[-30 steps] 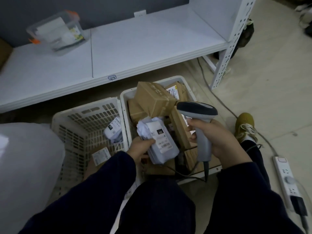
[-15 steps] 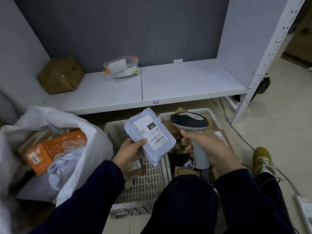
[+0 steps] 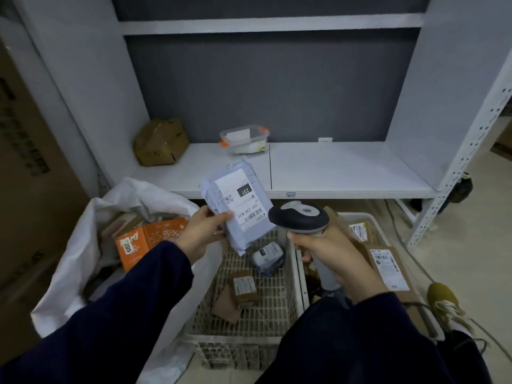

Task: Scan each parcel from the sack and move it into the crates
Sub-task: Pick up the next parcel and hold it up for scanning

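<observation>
Pinching the parcel (image 3: 238, 206) by its edge, the left hand (image 3: 199, 234) is holding it label-up just left of the scanner (image 3: 300, 217), which the right hand (image 3: 335, 256) is gripping.

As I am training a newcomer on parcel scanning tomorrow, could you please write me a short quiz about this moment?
1. True or false: the right hand grips the scanner while the left hand holds the grey parcel.
2. Which number stands on the black patch of the grey parcel's label? A) 507 B) 231 C) 118
3. Where does the orange box lie?

Key: 1 true; 2 B; 3 in the white sack.
</observation>
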